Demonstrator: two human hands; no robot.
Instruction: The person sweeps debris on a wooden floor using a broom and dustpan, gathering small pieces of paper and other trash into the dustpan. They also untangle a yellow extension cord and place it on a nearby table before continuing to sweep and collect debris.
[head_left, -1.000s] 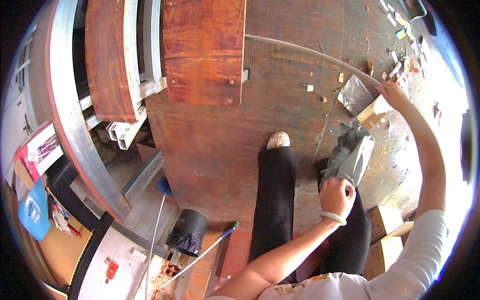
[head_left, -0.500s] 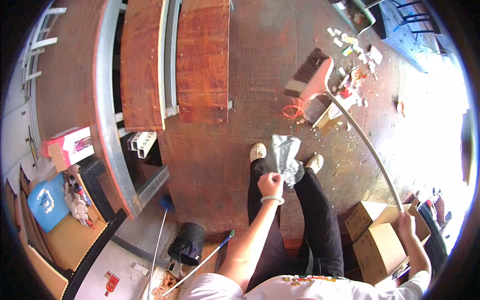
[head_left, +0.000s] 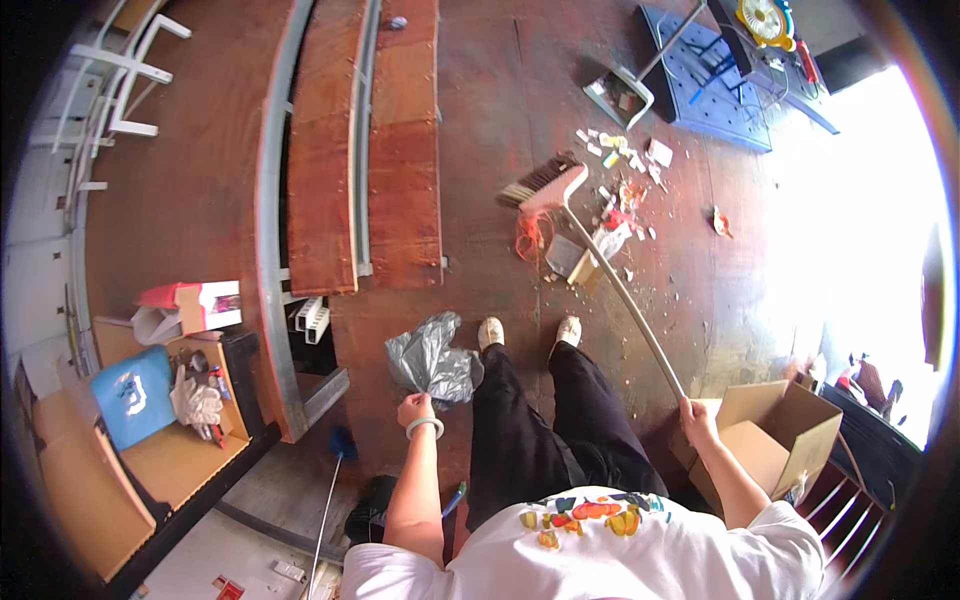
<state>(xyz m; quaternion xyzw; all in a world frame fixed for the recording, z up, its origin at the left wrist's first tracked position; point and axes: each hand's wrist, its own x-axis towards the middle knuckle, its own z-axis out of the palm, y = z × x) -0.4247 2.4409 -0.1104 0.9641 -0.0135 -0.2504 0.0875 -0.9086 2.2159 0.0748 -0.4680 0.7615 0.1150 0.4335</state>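
Note:
My left hand [head_left: 416, 409] is closed on a crumpled grey plastic bag [head_left: 436, 358], which hangs out in front of it beside my left shoe. My right hand [head_left: 697, 420] wraps round the handle of a broom [head_left: 622, 284]. The broom's pink head with dark and pale bristles lies out ahead, next to a tangle of red string [head_left: 529, 235]. Scattered litter [head_left: 619, 205] of paper bits, wrappers and a torn piece of cardboard spreads over the floor right of the broom head.
An open cardboard box [head_left: 757, 450] stands by my right arm. A dustpan [head_left: 619, 97] holding litter lies far ahead, near a blue platform [head_left: 697, 78]. On the left are wooden boards on a metal frame [head_left: 405, 150] and a box with gloves [head_left: 196, 398].
My left hand has swung left with the bag, from in front of my legs to beside them. The view has shifted, and the broom head appears farther left, still beside the litter.

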